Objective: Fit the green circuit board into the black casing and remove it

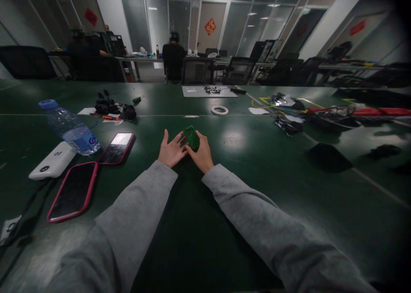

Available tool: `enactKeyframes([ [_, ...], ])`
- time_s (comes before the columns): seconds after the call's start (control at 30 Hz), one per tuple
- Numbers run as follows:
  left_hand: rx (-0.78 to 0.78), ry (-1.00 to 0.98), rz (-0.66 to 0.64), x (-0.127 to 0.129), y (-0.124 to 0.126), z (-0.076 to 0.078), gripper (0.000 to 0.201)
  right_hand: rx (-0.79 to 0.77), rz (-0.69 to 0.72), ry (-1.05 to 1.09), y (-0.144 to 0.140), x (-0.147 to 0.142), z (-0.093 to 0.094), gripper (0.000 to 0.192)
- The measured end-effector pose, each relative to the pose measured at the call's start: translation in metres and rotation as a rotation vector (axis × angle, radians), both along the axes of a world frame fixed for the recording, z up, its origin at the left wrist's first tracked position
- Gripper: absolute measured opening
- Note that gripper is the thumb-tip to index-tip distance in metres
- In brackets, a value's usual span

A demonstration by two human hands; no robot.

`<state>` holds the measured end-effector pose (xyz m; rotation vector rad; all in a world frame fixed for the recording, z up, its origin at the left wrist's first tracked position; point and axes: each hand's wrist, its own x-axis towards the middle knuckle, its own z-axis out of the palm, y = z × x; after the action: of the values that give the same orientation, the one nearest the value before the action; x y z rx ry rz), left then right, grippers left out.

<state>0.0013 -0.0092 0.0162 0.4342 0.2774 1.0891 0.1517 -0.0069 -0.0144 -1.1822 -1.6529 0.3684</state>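
Note:
My right hand [201, 153] grips a small green circuit board [192, 137] between thumb and fingers, a little above the dark green table [205, 224]. The board is tilted, and small bright specks show on its face. To its left, my left hand [173, 149] lies palm up with its fingers spread. Those fingertips come close to the board's left edge; I cannot tell whether they touch it. A white roll of tape [220, 107] lies beyond the hands.
Left: a water bottle [69, 128], a white power bank [53, 161] and two red-cased phones, one nearer [73, 192], one farther [117, 148]. Behind lie black parts [112, 109] and a screwdriver [137, 100]. Cables [289, 109] lie right. People sit at far desks.

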Motion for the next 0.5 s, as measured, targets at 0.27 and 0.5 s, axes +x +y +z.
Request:
enactKeyframes([
  [0.27, -0.001, 0.093, -0.042, 0.005, 0.000, 0.001, 0.050, -0.454, 0.135, 0.620, 0.026, 0.029, 0.006, 0.067],
  [0.5, -0.006, 0.120, -0.035, 0.003, 0.002, -0.002, 0.044, -0.733, 0.320, 0.987, 0.030, 0.087, 0.032, 0.029],
])
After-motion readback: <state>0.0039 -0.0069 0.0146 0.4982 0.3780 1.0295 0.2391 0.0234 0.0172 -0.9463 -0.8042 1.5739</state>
